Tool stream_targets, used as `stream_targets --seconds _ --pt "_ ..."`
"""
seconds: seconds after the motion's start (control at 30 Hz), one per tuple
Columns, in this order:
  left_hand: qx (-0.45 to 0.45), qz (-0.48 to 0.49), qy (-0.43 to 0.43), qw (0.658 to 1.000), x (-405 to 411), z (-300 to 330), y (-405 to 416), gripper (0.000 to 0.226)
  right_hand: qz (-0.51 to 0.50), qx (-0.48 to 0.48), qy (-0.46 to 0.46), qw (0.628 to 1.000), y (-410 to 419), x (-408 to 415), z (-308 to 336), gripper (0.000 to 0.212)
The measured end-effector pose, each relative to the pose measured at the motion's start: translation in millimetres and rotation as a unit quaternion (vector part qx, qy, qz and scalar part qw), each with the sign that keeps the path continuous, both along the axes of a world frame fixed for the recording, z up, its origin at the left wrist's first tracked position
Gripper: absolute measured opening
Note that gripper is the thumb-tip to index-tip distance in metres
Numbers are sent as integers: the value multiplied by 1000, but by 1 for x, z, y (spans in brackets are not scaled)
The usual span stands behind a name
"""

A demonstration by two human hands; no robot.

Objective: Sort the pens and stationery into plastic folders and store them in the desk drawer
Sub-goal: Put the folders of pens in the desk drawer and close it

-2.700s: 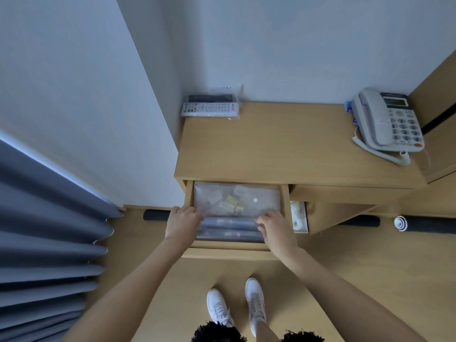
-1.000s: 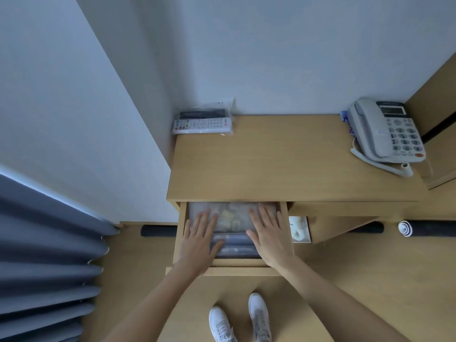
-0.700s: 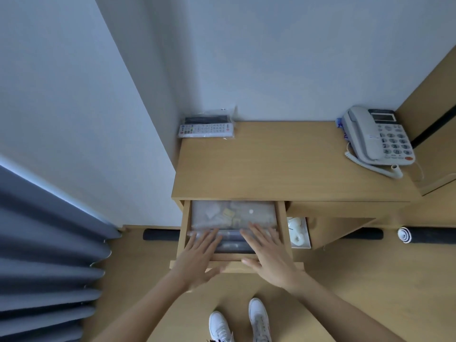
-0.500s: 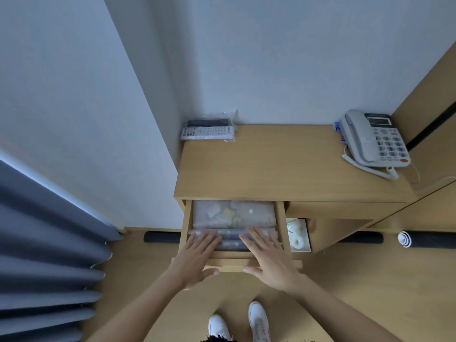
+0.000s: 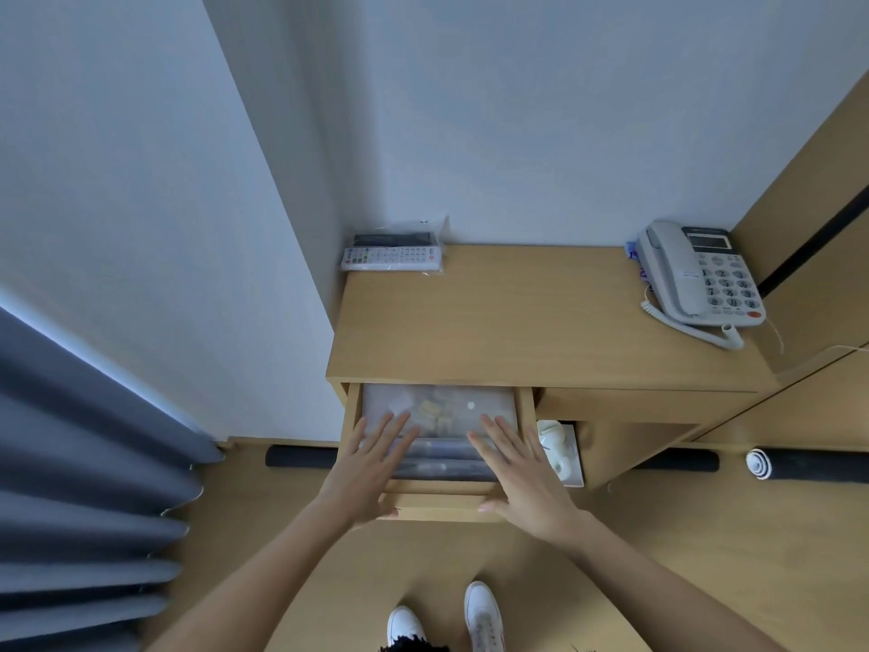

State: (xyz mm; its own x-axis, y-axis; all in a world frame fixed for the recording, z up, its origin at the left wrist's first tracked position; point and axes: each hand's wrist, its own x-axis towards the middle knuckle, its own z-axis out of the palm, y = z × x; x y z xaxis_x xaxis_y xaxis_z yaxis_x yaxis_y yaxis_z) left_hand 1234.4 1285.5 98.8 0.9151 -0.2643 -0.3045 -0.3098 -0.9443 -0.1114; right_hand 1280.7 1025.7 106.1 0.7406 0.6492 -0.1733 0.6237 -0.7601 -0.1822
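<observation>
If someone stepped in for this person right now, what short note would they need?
Left hand: open, fingers spread over the drawer's left side, holding nothing.
Right hand: open, fingers spread over the right side, holding nothing.
Plastic folders: lying flat inside the open drawer, with small stationery and dark pens showing through them.
Done: sorting, and the folders are in the drawer.
Left: push the drawer shut.

You have the desk drawer [image 5: 345, 432] pulled out at the desk's [image 5: 541, 331] front left corner. Inside it lie flat two translucent plastic folders: the rear folder [image 5: 489, 407] shows small yellowish stationery, and the front folder [image 5: 442, 461] shows dark pens lying crosswise.
</observation>
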Motion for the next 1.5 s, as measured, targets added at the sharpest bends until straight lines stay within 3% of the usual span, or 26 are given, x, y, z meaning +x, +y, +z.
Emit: stream_targets --seconds 0.27,0.77,0.9,1.03,1.33,1.5 --pt "22 64 -27 997 13 9 -3 152 -38 -40 -12 998 1 14 -4 133" --pt "58 141 -44 987 59 19 -6 132 -119 -48 10 992 14 64 2 148" --pt "72 163 -30 984 75 23 -6 130 -143 -59 -7 988 18 76 4 143" --pt "60 173 6 983 84 22 -7 116 -131 -38 -39 990 21 87 6 125" --pt "15 153 -25 988 104 22 -3 85 -139 -27 -38 989 27 106 3 108" --pt "22 146 -39 988 116 22 -4 67 -141 -1 -107 984 31 116 -9 107"
